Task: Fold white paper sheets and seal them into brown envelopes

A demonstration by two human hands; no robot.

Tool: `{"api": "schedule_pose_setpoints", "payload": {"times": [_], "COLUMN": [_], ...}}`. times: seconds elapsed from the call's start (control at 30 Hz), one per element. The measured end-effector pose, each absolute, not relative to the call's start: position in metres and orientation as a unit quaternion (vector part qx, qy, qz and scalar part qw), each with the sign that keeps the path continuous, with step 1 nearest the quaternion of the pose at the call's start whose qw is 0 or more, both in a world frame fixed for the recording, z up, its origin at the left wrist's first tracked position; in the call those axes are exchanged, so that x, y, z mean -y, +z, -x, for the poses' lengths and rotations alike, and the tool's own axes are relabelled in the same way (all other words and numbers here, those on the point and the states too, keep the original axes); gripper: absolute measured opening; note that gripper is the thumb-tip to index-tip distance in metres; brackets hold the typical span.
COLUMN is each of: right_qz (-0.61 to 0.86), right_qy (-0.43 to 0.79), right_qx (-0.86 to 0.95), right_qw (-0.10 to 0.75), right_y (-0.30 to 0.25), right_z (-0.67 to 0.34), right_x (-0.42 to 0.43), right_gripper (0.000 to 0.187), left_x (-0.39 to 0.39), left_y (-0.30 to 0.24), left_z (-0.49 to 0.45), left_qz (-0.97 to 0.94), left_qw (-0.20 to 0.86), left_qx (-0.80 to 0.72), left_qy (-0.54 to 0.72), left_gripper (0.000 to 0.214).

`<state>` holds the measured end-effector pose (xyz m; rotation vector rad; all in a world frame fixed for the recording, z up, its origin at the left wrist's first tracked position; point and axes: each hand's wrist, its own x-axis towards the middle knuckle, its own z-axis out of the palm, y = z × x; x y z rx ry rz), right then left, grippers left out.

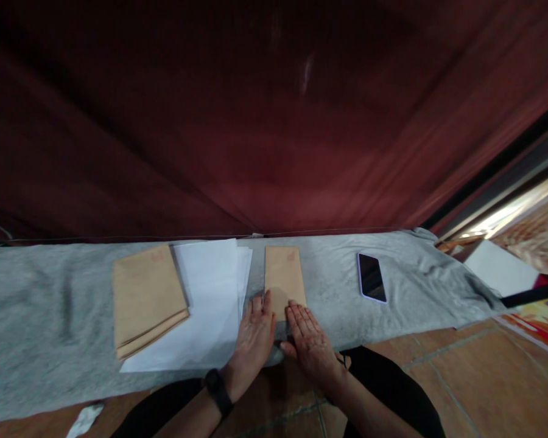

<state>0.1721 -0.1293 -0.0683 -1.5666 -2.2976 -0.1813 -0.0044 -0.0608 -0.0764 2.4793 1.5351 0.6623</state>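
Observation:
A narrow brown paper envelope [283,274] with a small reddish print near its top right corner lies flat on the grey cloth [331,274]. My left hand [256,325] rests at its lower left edge, fingers stretched out. At the lower right corner my right hand [309,334] lies flat, its fingers extended over the paper. Neither hand grips anything. To the left, a stack of larger brown envelopes [148,292] partly covers several white paper sheets [210,292].
A phone [371,278] with a light purple edge lies to the right. Behind the cloth hangs a dark red curtain [265,152]. A white box [502,267] stands at far right. Tiled floor [466,371] shows in front, with a crumpled white scrap [86,420] at lower left.

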Motion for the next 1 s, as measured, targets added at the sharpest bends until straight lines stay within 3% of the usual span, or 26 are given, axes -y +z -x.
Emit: {"api": "schedule_pose_setpoints", "payload": {"times": [0.2, 0.33, 0.53, 0.7, 0.83, 1.0], "right_qz": [0.572, 0.591, 0.616, 0.638, 0.657, 0.611], "right_qy": [-0.054, -0.044, -0.035, -0.017, 0.095, 0.388], "right_qx": [0.798, 0.783, 0.766, 0.748, 0.674, 0.381], "right_qw": [0.182, 0.190, 0.180, 0.181, 0.324, 0.576], "right_y": [-0.074, -0.077, -0.071, -0.046, -0.025, -0.018], "right_z": [-0.166, -0.162, -0.158, -0.166, -0.191, -0.210], "right_x": [0.124, 0.118, 0.112, 0.105, 0.094, 0.084], "right_gripper": [0.066, 0.059, 0.052, 0.052, 0.041, 0.034], "left_x": [0.059, 0.054, 0.034, 0.035, 0.038, 0.031], "left_y": [-0.071, -0.054, -0.034, -0.017, 0.000, -0.008], "left_z": [-0.002, -0.003, -0.002, -0.010, -0.012, -0.013], "left_qz": [-0.810, -0.781, -0.664, -0.526, -0.492, -0.445], "left_qw": [0.085, 0.154, 0.431, 0.657, 0.681, 0.657], "left_qx": [-0.543, -0.578, -0.549, -0.425, -0.383, -0.468], "left_qy": [0.206, 0.179, 0.268, 0.332, 0.383, 0.388], "left_gripper": [0.057, 0.064, 0.089, 0.095, 0.076, 0.062]}}
